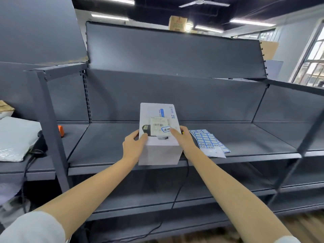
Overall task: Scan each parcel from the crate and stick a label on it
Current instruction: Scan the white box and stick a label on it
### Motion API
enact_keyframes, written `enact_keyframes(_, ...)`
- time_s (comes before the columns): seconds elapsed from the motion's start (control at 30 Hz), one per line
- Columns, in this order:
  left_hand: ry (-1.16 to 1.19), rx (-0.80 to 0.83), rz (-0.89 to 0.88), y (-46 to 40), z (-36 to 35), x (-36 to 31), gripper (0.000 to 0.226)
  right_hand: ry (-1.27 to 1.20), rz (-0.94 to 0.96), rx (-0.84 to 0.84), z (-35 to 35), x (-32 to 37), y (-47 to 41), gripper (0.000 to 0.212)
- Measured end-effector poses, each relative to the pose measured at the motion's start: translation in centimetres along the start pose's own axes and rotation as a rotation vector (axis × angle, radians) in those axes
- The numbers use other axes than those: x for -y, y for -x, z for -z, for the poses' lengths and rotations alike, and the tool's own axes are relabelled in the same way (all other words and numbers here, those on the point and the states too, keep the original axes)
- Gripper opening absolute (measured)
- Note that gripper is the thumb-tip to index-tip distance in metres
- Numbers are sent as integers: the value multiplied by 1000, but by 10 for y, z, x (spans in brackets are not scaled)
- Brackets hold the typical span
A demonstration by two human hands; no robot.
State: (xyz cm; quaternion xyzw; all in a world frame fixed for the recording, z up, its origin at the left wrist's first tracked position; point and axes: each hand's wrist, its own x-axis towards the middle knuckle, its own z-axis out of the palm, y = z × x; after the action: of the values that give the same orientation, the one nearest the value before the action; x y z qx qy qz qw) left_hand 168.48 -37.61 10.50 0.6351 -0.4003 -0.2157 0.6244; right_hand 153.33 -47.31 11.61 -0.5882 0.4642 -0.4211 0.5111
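Left hand [134, 143] is gripping the white parcel [158, 137] on the shelf [245, 146] while right hand [182, 137] fingertips are pressing a blue-bordered label [165, 129] down, apparently nearly stuck; crate and remaining parcels are unseen.

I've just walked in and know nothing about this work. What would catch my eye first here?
A white box at the front edge of the grey shelf, held between the left hand and right hand, whose finger presses a small blue-edged label onto it. Just right lies a sheet of matching labels; far left, pale plastic parcels.
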Motion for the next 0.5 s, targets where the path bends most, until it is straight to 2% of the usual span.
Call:
enact_keyframes(0.17,6,46,9,35,-24,-5,23,10,-42,-24,38,-4,35,51)
enact_keyframes(0.5,-4,224,-33,134,-103,-15,28,-70,-8,-134,168,-39,109,34)
